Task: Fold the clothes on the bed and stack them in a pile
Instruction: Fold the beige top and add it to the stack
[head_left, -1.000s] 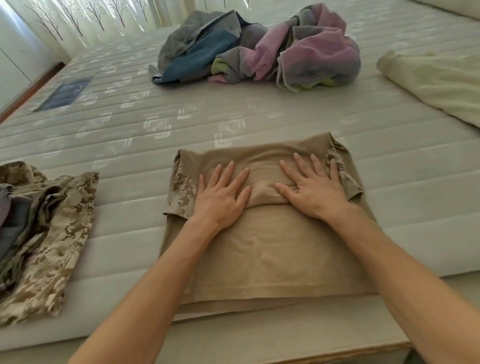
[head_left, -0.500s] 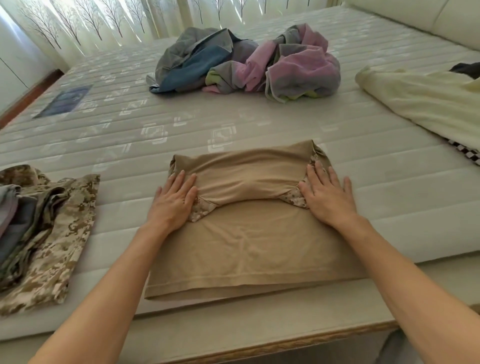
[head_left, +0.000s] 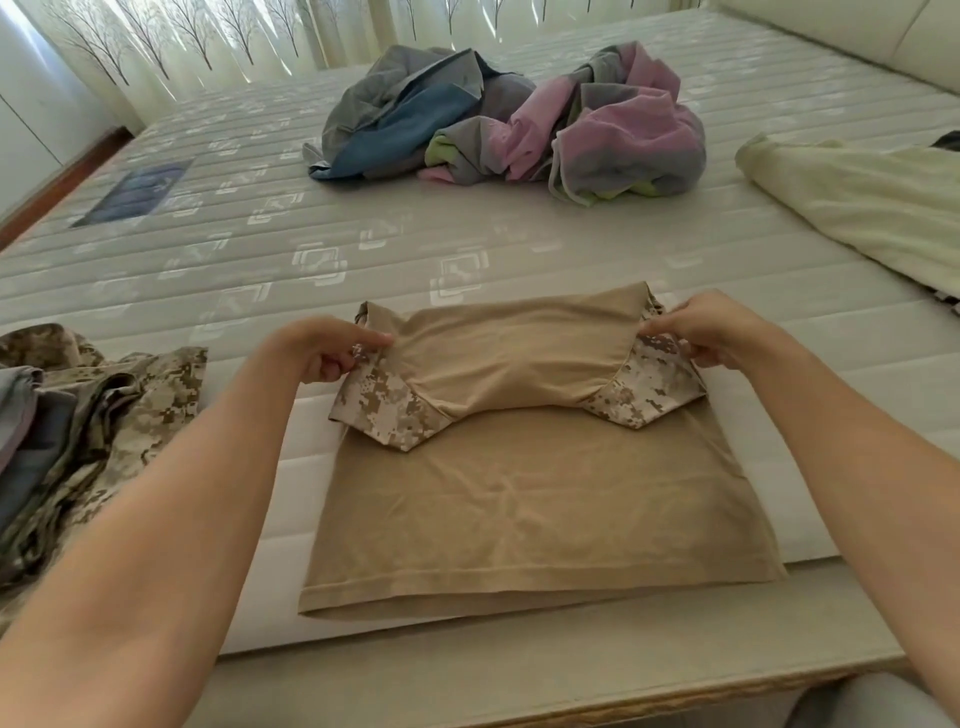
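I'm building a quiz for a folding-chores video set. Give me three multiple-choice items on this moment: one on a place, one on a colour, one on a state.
1. Where does the loose grey, blue and pink heap of clothes lie?
A. far side of the quilted mattress
B. on the floor
C. under the tan shirt

2. What colour is the body of the half-folded shirt with camouflage sleeves?
A. navy
B. tan
C. white

3. What are the hands doing?
A. lying flat on the shirt
B. hanging idle
C. each pinching a sleeve edge

Key: 1 A, the heap sits beyond the shirt on the mattress. 2 B, its cloth is plainly tan. 3 C, the left hand and right hand have fingers curled on the sleeves.
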